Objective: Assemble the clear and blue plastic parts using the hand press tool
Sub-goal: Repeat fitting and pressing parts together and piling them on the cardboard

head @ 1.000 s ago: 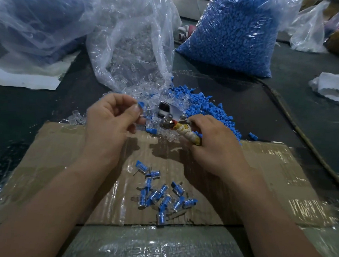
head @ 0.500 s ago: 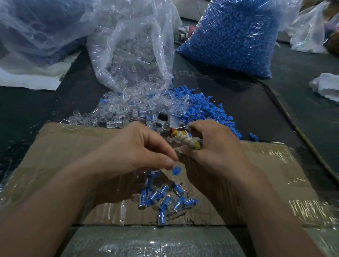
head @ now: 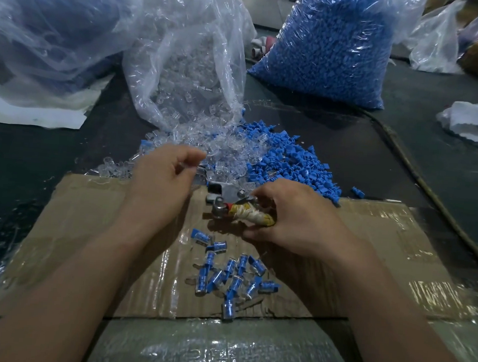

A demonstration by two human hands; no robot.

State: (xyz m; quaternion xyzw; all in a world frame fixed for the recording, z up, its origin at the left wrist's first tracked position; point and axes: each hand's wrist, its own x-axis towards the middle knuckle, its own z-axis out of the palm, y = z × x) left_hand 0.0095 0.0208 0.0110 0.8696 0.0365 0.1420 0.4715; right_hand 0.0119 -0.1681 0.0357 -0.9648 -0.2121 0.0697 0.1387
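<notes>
Right hand (head: 294,216) curls round the hand press tool (head: 230,205) by its wrapped handle; left hand (head: 161,181) hovers over clear parts (head: 226,146) just beyond, whether pinching one I cannot tell. Tiny slick pieces could seat crooked.

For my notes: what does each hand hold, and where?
The right hand grips the grey metal hand press tool by its yellowish wrapped handle. The left hand holds nothing visible.

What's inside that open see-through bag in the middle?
Clear plastic parts fill the open bag, spilling from its mouth towards the loose blue parts. Crinkled film hides whatever lies deeper.
</notes>
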